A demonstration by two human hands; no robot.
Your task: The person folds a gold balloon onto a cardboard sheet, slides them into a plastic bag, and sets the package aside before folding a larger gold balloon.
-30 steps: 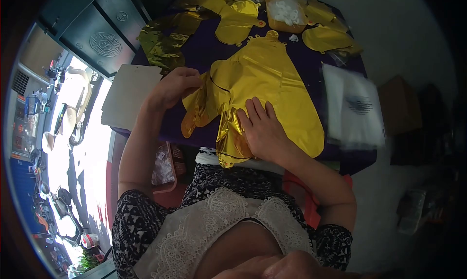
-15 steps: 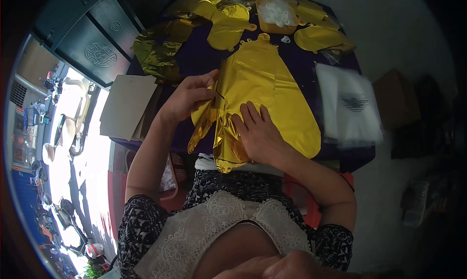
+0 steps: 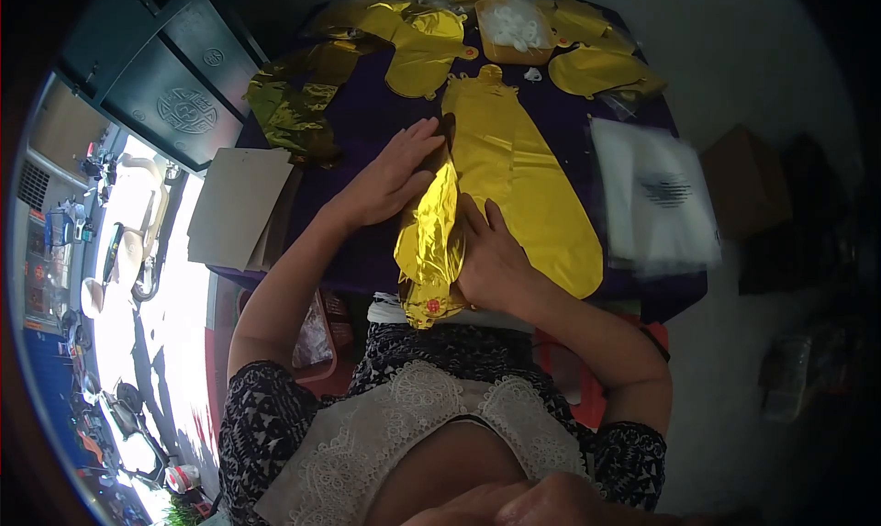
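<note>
A large flat gold foil balloon [image 3: 514, 177] lies on a table with a dark purple cloth [image 3: 367, 113]. Its left side is folded over toward the middle into a crinkled flap [image 3: 431, 237]. My left hand [image 3: 393, 175] lies flat with fingers spread against the left edge of that fold, pressing it over. My right hand [image 3: 491, 255] rests palm down on the balloon just right of the flap, holding the foil down. Neither hand grips anything.
Several more gold foil balloons [image 3: 418, 44] lie at the table's far side, with crumpled gold foil [image 3: 289, 108] at the left. An orange tray of white parts [image 3: 516, 26] sits at the back. Clear plastic bags [image 3: 656, 200] are stacked on the right, cardboard sheets [image 3: 234, 205] on the left.
My left hand has carried the balloon's left side over to the right, folding it onto the middle, and now presses flat. My right hand stayed on the foil.
</note>
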